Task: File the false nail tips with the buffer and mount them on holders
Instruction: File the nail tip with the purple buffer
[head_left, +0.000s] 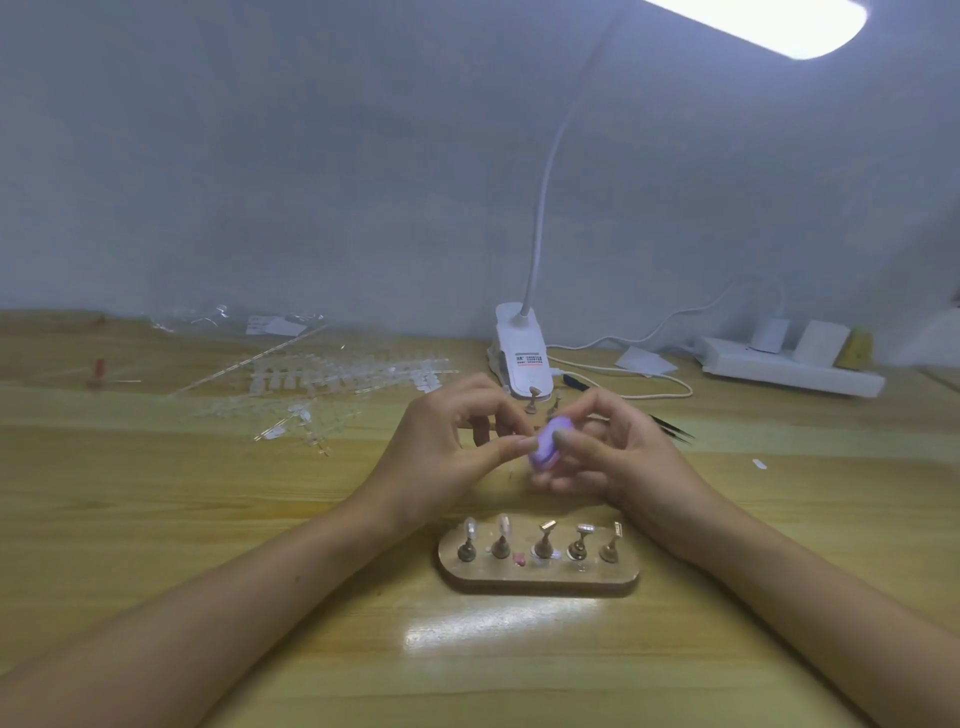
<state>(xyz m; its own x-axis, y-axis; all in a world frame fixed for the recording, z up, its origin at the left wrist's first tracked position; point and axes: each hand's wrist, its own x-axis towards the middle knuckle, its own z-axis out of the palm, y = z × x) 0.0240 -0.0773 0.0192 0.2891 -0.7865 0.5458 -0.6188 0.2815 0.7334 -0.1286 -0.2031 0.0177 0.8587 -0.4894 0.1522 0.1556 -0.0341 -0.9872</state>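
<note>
My right hand (618, 452) grips a small purple buffer (548, 444) above the wooden table. My left hand (447, 441) pinches something tiny against the buffer; it is too small to make out, likely a nail tip. In front of my hands stands an oval wooden base (540, 577) with several metal holders. The two left holders (483, 540) carry clear nail tips; the others look bare. A small pink lump (518, 558) lies on the base.
Strips of clear nail tips (332, 384) and plastic wrapping lie at the back left. A white clip lamp (522, 353) stands behind my hands, with two loose holders (543, 402) before it. Dark tweezers (670, 431) lie right, a white power strip (789, 364) farther back.
</note>
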